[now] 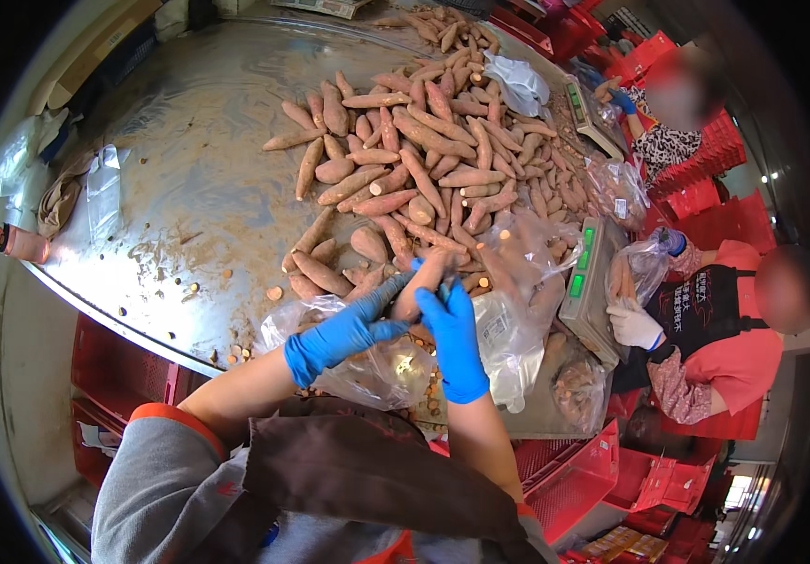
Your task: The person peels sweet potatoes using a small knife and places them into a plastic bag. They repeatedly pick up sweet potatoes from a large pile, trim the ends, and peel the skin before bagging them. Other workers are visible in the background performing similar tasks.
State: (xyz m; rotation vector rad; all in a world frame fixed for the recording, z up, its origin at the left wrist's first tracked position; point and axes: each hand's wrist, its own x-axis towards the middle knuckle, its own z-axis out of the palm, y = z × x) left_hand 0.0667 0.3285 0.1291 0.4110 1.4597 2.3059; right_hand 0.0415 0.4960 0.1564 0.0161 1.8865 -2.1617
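My left hand, in a blue glove, grips a sweet potato held tilted over the pile's near edge. My right hand, gloved in blue too, is curled at the upper right side of this sweet potato; a small dark thing shows at its fingers, too blurred to name. Beyond both hands spreads a large heap of sweet potatoes on the metal table. A clear plastic bag lies under my forearms, with cut ends near it. More clear bags lie to the right of my right hand.
A digital scale stands at the right, a second scale behind it. Two co-workers handle sweet potatoes there, one with a bag. A pink bottle stands at the table's left edge. Red crates are below the table.
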